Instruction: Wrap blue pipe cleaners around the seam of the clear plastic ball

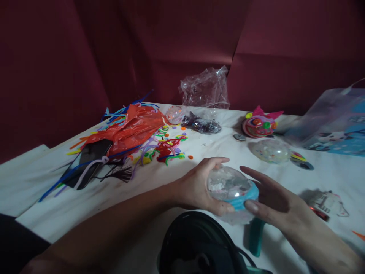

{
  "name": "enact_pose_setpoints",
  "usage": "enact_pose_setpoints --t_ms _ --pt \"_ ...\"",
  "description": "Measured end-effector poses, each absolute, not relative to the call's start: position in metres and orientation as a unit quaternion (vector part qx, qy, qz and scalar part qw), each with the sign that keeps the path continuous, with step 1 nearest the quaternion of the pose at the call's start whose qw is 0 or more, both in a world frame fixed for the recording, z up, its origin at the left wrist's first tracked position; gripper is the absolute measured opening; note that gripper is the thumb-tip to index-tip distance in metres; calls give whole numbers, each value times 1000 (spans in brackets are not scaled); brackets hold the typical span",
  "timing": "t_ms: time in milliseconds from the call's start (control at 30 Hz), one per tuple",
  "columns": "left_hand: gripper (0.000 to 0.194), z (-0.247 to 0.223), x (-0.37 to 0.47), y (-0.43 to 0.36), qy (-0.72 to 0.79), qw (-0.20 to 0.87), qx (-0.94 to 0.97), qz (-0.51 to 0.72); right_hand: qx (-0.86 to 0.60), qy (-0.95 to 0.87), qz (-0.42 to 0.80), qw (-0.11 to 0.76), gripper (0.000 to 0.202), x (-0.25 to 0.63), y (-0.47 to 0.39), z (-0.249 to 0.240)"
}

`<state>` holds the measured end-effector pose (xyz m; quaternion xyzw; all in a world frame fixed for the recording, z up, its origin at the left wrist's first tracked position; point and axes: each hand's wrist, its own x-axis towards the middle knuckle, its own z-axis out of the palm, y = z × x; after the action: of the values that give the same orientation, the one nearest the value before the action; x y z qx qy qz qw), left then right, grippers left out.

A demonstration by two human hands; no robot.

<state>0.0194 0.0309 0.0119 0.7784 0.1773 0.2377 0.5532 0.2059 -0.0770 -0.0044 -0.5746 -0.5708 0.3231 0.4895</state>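
Note:
Between my two hands is a clear plastic ball [228,182] with a light-blue band [242,195] round its lower side. My left hand [203,186] wraps the ball's left side, thumb below and fingers over the top. On the right, my right hand [272,201] presses its thumb against the blue band, with its fingers curved behind the ball. Whitish patches show on the clear surface. Below the ball a green handle-like piece [256,236] lies on the white table [137,220], and a round black object [199,239] stands close in front of me.
Pipe cleaners, a red plastic bag [134,129] and a black flat case [92,160] lie at left. Behind are a crumpled clear bag [205,89] and a decorated pink animal head [259,123]. Another clear ball [270,150] and a blue printed bag [339,125] lie right.

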Motion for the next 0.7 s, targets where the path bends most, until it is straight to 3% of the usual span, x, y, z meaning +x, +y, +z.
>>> enact_pose_setpoints --t_ms 133,367,567,700 --pt "104 15 17 32 148 574 775 220 -522 -555 419 493 88 205 -78 -4" --pt "106 18 14 43 137 557 795 196 -512 -573 418 485 85 204 -71 -5" --pt "102 25 11 51 171 469 848 179 -547 -610 278 501 77 190 -55 3" --pt "103 29 8 53 197 434 862 175 -553 -625 265 482 80 189 -51 1"
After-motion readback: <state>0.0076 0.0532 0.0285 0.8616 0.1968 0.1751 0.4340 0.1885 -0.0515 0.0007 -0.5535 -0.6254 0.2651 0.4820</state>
